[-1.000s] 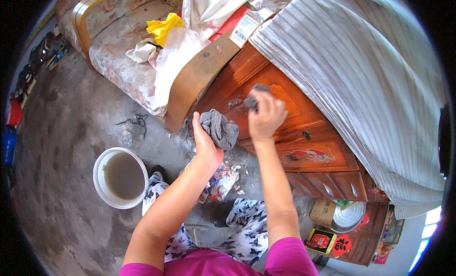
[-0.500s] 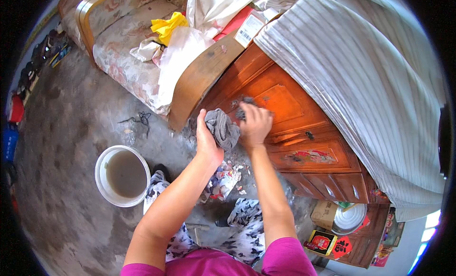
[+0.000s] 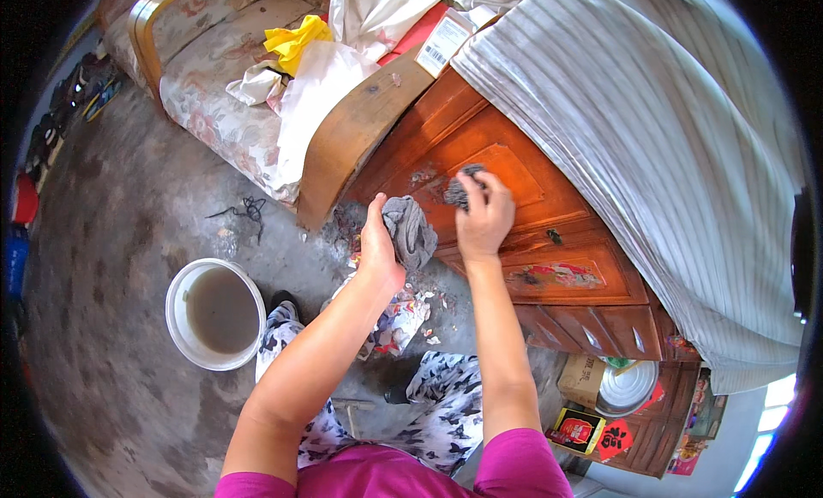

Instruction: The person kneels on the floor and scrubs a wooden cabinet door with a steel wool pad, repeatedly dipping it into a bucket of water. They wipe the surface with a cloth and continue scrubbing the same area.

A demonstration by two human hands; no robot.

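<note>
My left hand (image 3: 377, 245) grips a grey cloth (image 3: 411, 231) that hangs bunched in front of a reddish wooden cabinet (image 3: 549, 215). My right hand (image 3: 484, 215) presses a small dark scouring pad (image 3: 463, 185) against the cabinet's raised door panel. Both hands are close together at the cabinet's front, left of its small dark knob (image 3: 555, 237).
A white bucket (image 3: 184, 327) of murky water stands on the grey floor at my left. A floral cushioned wooden bench (image 3: 249, 112) with cloths and a yellow rag is behind. A striped cloth (image 3: 669, 129) covers the cabinet top. A patterned rag (image 3: 399, 322) and scraps lie by my feet.
My right hand slid down and back up on the cabinet door with the pad. My left hand with the grey cloth shifted slightly right, closer to the right hand.
</note>
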